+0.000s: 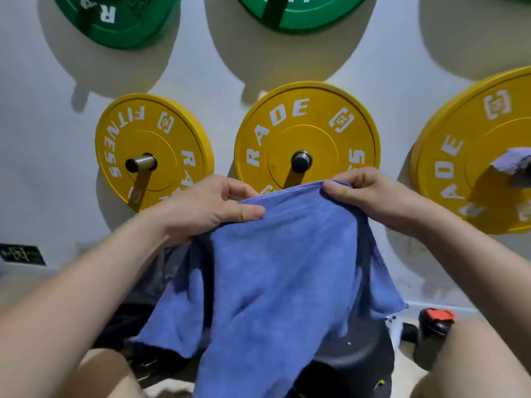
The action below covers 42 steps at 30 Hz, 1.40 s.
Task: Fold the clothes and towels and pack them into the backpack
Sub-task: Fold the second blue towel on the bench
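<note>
A blue towel (275, 282) hangs in front of me, held up by its top edge. My left hand (207, 205) pinches the top edge at the left, thumb on the near side. My right hand (370, 191) pinches the same edge at the right corner. The cloth drapes down over dark items below, among them dark fabric (178, 268) at the left and a black rounded object (359, 349) that may be the backpack; I cannot tell for certain. The towel hides most of what lies under it.
Yellow weight plates (307, 133) and green ones (115, 18) hang on pegs on the white wall ahead. Another pale cloth (511, 165) hangs on the right-hand plate's peg. A black bottle with a red cap (434, 326) stands at the lower right. My knees frame the bottom corners.
</note>
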{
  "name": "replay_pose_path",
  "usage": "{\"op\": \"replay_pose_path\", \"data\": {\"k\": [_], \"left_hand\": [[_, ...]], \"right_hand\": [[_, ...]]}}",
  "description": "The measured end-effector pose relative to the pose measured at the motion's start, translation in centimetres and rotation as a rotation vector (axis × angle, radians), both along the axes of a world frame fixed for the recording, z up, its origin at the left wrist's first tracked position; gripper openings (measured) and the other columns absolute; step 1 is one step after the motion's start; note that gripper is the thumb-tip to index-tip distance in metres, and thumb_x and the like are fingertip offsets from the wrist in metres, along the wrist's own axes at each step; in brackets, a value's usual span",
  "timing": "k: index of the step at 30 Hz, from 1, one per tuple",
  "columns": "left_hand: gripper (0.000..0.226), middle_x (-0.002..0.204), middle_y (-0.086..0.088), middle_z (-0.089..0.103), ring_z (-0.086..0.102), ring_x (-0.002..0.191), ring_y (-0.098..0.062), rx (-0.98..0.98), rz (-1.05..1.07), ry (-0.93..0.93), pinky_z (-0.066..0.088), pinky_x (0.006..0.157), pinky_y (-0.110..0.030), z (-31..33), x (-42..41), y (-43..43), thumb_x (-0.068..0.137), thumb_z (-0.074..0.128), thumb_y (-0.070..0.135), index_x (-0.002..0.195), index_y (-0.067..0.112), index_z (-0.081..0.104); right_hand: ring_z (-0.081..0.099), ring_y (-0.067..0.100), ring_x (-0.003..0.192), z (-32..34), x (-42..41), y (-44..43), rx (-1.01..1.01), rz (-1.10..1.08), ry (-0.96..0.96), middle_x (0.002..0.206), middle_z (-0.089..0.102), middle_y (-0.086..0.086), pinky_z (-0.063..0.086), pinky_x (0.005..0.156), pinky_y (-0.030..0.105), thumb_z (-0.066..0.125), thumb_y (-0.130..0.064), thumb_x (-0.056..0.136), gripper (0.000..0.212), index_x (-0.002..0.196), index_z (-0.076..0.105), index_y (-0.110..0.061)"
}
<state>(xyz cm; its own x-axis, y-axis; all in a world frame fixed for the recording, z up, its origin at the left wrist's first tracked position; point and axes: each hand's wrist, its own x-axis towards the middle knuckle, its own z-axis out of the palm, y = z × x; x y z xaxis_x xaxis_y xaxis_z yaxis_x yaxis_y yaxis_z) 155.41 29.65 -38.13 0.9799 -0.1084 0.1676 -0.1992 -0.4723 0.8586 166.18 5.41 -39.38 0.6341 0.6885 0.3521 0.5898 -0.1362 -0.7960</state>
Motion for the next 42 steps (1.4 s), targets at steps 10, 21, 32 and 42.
{"op": "replay_pose_path", "data": {"k": [10,21,32,42], "left_hand": [[0.055,0.109,-0.017,0.069,0.068,0.094,-0.028,-0.05,-0.212,0.28,0.057,0.073,-0.032,-1.2,-2.1,7.4,0.06,0.088,0.03,0.109,0.014,0.071],[0.018,0.076,-0.001,0.065,0.061,0.076,-0.023,0.6,0.253,0.394,0.042,0.063,-0.031,-15.0,15.0,13.8,0.09,0.063,0.02,0.073,0.019,0.062],[0.033,0.116,-0.008,0.053,0.045,0.114,-0.027,1.438,0.223,0.34,0.044,0.092,-0.036,-35.5,31.1,16.0,0.087,0.043,-0.001,0.117,0.013,0.042],[0.028,0.121,-0.008,0.06,0.056,0.112,-0.027,1.555,0.353,0.515,0.043,0.084,-0.032,-37.2,32.9,19.3,0.094,0.042,0.009,0.121,0.01,0.049]], "right_hand": [[0.069,0.019,0.06,-0.8,3.4,-8.1,-0.145,0.008,0.296,0.076,0.073,0.015,0.052,0.049,0.02,0.062,-0.028,0.083,0.028,0.075,0.078,-0.007],[0.054,0.01,0.065,-14.4,20.0,-3.4,-0.71,-0.168,0.288,0.07,0.064,0.001,0.041,0.06,0.018,0.062,-0.027,0.091,0.026,0.074,0.068,-0.007],[0.059,0.028,0.097,-35.7,32.6,2.8,-1.077,-0.677,-0.028,0.096,0.066,0.0,0.036,0.079,0.035,0.045,-0.039,0.097,0.02,0.094,0.062,-0.031],[0.058,0.026,0.087,-38.6,33.6,5.5,-1.019,-0.723,-0.225,0.086,0.057,0.0,0.019,0.071,0.035,0.036,-0.036,0.099,0.025,0.094,0.058,-0.025]]}}
